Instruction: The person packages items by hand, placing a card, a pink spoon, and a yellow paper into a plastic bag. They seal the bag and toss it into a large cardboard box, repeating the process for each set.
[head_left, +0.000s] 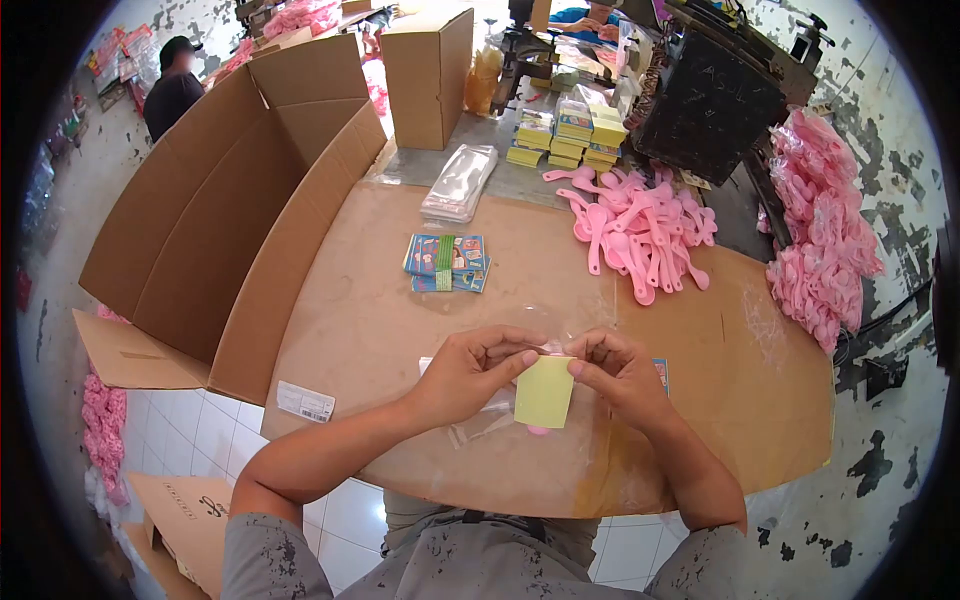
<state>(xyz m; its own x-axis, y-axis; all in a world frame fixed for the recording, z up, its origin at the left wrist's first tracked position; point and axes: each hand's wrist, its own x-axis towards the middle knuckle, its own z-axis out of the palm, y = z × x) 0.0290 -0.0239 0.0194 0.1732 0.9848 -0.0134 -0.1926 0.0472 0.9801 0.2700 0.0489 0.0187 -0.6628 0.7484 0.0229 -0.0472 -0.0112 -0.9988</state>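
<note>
Near the table's front edge, my left hand [478,372] and my right hand [612,372] pinch the two upper corners of a yellow-green card [544,392]. Below the card a bit of something pink [539,431] shows. Clear plastic [485,420] lies under and beside my left hand. Farther back sits a stack of blue printed cards [447,264] with a green band around it. A pile of pink spoons [640,225] lies at the back right. Clear plastic bags [460,183] are stacked behind the blue cards.
A large open cardboard box [290,230] stands at the left, a closed-looking one [425,80] behind. Card stacks [572,130], a black machine box [705,100] and bagged pink items [820,230] are at the back right. A person [175,95] is at the far left.
</note>
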